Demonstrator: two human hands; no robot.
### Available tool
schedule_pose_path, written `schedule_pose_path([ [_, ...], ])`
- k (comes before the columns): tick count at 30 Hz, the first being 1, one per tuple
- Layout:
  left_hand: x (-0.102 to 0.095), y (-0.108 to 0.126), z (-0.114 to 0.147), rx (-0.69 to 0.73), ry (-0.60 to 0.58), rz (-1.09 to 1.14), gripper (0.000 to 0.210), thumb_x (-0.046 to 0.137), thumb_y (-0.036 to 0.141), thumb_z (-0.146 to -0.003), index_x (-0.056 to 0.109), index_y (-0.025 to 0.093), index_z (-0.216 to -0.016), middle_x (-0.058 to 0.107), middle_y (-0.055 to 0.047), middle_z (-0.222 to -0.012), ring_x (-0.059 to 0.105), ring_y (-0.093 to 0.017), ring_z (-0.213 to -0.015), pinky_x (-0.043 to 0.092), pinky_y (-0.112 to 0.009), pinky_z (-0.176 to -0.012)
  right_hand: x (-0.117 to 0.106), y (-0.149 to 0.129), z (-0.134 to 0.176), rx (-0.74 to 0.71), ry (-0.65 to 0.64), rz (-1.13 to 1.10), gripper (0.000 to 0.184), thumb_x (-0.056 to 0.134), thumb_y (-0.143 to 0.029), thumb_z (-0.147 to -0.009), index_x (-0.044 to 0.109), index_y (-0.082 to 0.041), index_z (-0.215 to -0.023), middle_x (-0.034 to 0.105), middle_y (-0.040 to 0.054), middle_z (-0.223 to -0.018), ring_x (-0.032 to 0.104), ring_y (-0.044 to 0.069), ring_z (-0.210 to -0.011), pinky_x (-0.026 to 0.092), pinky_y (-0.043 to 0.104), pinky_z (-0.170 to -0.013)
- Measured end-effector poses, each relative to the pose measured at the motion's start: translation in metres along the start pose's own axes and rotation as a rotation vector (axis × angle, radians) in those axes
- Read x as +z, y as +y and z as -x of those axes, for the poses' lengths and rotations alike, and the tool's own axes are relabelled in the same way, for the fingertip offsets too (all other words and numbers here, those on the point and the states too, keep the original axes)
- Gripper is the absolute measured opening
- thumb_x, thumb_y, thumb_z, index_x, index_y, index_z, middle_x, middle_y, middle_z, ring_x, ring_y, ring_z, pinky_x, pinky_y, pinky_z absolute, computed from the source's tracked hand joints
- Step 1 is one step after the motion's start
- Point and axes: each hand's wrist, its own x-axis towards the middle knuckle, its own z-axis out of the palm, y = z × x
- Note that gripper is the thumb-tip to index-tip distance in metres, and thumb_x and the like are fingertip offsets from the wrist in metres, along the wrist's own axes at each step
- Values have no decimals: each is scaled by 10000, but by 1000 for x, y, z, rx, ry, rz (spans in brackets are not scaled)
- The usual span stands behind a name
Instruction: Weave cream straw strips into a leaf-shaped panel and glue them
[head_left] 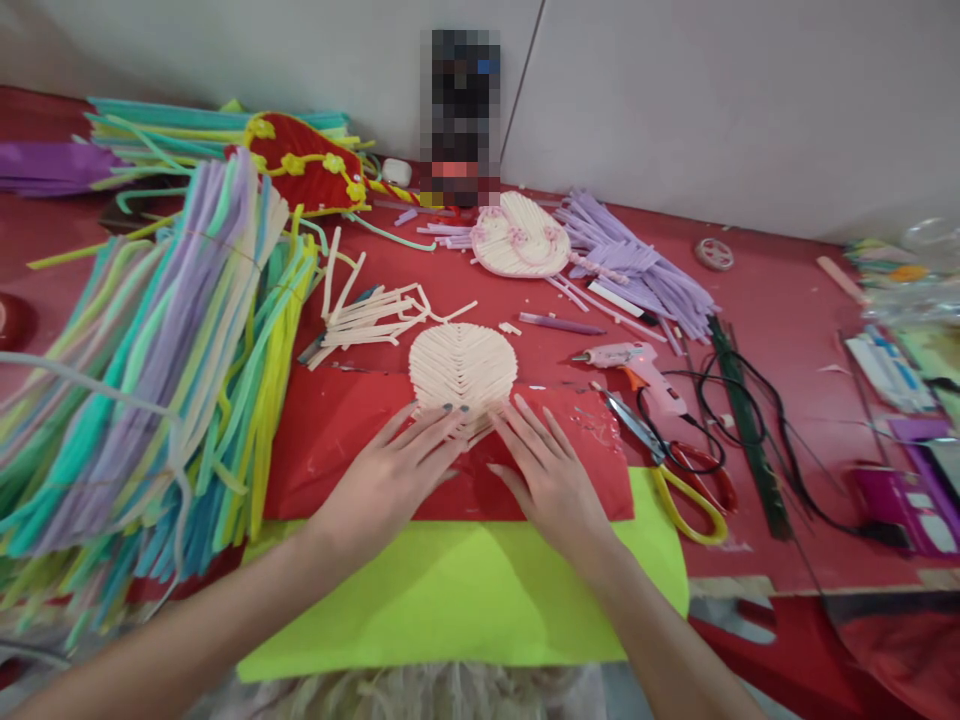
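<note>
A cream leaf-shaped piece, built from slanting pipe-cleaner strips, lies flat in front of me. My left hand rests with outstretched fingers on its lower left edge. On the lower right edge lie the fingers of my right hand, also stretched out, the thumb apart. The fingers hide the piece's lower sides. Beneath are a red sheet and a bright green sheet. Loose cream strips sit just beyond my left hand.
Colourful pipe-cleaner bundles fill the left. On the right are a pink glue gun, yellow-and-red-handled scissors and a black cord. Farther back lie a pink-trimmed cream fan, purple pipe cleaners and a red flowered piece.
</note>
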Motion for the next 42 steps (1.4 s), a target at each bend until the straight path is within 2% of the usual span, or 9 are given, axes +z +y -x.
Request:
schedule_pose_path([
  [3, 0, -7, -14, -76, 30, 128, 316, 549, 243, -919, 559, 195, -1230, 592, -70, -1308, 550, -211, -1199, 377, -428, -1088, 0, 3, -5, -32, 32, -24, 483, 452, -214, -964, 387, -180, -1441, 436, 79, -1479, 335, 220, -1411, 331, 468, -1157],
  [6, 1, -9, -24, -110, 57, 211, 268, 604, 244, -885, 590, 190, -1147, 616, -72, -1237, 569, -210, -1135, 404, -431, -1052, -1, 7, -10, -57, 65, -58, 389, 440, -162, -961, 518, -201, -1340, 482, 70, -1446, 401, 222, -1370, 357, 471, -1136],
  [11, 0, -8, -27, -123, 84, 209, 229, 612, 211, -875, 611, 196, -1103, 609, -68, -1182, 553, -216, -1089, 409, -425, -996, -7, 8, -19, -47, 129, -157, 231, 496, -180, -943, 678, -226, -1078, 663, 63, -1149, 579, 209, -1097, 459, 420, -979],
  [14, -2, -10, -25, -109, 50, 190, 137, 595, 208, -885, 642, 212, -1013, 619, -50, -1101, 552, -212, -1019, 414, -402, -919, -11, 5, -26, -61, 60, -159, 202, 510, -194, -942, 684, -222, -1039, 674, 53, -1020, 574, 199, -940, 457, 374, -839],
  [17, -3, -14, -22, -90, 21, 170, 96, 567, 202, -901, 657, 218, -929, 633, -32, -1010, 549, -200, -941, 387, -384, -857, -10, 3, -33, -112, -3, -185, 197, 499, -216, -953, 692, -220, -993, 671, 45, -957, 553, 186, -875, 426, 346, -777],
  [24, 0, -17, -23, -64, 0, 149, 138, 534, 213, -927, 667, 207, -893, 641, -15, -959, 535, -186, -920, 342, -367, -841, -2, 7, -39, -128, -6, -245, 204, 499, -268, -959, 696, -215, -955, 673, 38, -935, 548, 179, -901, 396, 330, -783],
  [28, 1, -15, -23, -53, 6, 92, 146, 526, 207, -931, 660, 193, -876, 644, -16, -934, 532, -184, -894, 338, -364, -826, 0, 5, -38, -130, -1, -217, 195, 497, -234, -959, 689, -204, -938, 670, 40, -901, 547, 178, -872, 391, 328, -762],
  [35, 5, -4, -21, -162, 30, 57, 140, 513, 213, -937, 627, 183, -862, 629, -33, -902, 542, -196, -857, 353, -366, -776, -2, 3, -34, -99, 9, -122, 181, 498, -194, -951, 678, -194, -930, 649, 39, -871, 526, 182, -830, 365, 326, -723],
  [42, 4, -5, -19, -133, 58, 59, 123, 513, 180, -929, 630, 216, -935, 638, -32, -951, 552, -203, -883, 365, -371, -785, -4, 10, -32, -136, 46, -130, 216, 454, -218, -977, 668, -212, -1007, 679, 38, -967, 528, 174, -858, 362, 335, -765],
])
